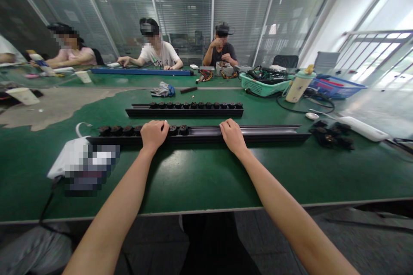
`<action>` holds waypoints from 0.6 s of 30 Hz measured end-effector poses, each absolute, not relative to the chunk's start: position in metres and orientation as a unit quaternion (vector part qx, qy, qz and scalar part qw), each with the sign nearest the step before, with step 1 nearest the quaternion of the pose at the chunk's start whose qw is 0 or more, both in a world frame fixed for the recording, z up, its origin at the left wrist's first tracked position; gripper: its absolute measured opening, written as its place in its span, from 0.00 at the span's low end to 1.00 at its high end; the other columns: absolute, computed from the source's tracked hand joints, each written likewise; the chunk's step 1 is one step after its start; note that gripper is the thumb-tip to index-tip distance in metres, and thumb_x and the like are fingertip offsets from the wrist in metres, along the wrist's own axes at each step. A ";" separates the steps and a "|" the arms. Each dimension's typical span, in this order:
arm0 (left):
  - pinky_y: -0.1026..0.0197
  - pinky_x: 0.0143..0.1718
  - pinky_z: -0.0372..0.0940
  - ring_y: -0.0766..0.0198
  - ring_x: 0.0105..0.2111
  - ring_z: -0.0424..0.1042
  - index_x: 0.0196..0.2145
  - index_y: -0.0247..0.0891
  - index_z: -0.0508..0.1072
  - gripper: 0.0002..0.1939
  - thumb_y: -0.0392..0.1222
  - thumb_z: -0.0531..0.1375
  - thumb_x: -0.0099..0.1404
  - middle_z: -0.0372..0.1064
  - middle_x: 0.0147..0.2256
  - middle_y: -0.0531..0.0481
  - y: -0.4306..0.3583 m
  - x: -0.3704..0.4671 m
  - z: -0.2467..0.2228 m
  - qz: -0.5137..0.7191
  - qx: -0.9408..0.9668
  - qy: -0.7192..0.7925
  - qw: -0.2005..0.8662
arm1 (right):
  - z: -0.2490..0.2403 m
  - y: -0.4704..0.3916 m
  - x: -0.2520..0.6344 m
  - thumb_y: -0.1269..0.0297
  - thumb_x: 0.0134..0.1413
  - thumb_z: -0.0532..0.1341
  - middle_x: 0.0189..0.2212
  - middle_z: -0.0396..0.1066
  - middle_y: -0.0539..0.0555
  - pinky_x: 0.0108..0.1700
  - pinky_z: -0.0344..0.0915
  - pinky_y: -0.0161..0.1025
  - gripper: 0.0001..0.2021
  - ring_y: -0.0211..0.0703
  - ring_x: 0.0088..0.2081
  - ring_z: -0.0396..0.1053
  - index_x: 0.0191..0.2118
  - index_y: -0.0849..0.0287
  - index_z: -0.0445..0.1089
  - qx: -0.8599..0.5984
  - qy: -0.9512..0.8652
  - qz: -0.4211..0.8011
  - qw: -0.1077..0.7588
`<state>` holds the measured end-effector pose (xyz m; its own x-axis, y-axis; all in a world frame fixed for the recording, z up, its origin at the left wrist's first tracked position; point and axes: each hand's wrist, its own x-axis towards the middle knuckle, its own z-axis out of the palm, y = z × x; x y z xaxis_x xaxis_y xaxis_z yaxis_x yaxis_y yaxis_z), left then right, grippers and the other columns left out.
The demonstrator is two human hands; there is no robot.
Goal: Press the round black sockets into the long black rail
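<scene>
In front of me a long black channel lies across the green table, with several round black parts standing in a row in its left half. My left hand is closed over the channel among these parts, and its fingertips are hidden behind. Farther right, my right hand curls around the channel where its trough is bare. Behind it lies a shorter black channel, filled with the same round parts along most of its length. A loose pile of black parts sits beyond the channel's right end.
A white box and a blurred item are at the left. Back right stand a green basket of cables, a cream bottle and a blue basket. A power strip lies right. Several people sit across the table.
</scene>
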<state>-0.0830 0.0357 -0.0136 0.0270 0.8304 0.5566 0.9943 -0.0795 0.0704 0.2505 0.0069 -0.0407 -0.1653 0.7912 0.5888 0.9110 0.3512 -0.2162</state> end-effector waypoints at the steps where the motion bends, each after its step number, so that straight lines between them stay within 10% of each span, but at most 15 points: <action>1: 0.52 0.38 0.59 0.46 0.40 0.76 0.33 0.39 0.81 0.26 0.50 0.47 0.76 0.81 0.39 0.36 0.036 -0.083 -0.014 -0.238 -0.695 -0.656 0.172 | -0.040 0.007 0.251 0.66 0.77 0.50 0.45 0.72 0.64 0.54 0.67 0.49 0.16 0.54 0.47 0.70 0.46 0.59 0.77 -0.560 -0.759 -0.093 0.318; 18: 0.52 0.38 0.60 0.47 0.39 0.76 0.31 0.40 0.81 0.26 0.50 0.47 0.76 0.80 0.38 0.36 0.035 -0.082 -0.013 -0.239 -0.696 -0.655 0.170 | -0.033 0.004 0.256 0.66 0.74 0.55 0.46 0.72 0.64 0.54 0.68 0.49 0.12 0.54 0.48 0.71 0.46 0.59 0.77 -0.555 -0.761 -0.037 0.334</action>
<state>-0.0822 0.0347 -0.0128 0.0266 0.8310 0.5556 0.9936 -0.0833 0.0769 0.2558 0.0040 -0.0333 -0.1612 0.8198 0.5495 0.8686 0.3821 -0.3153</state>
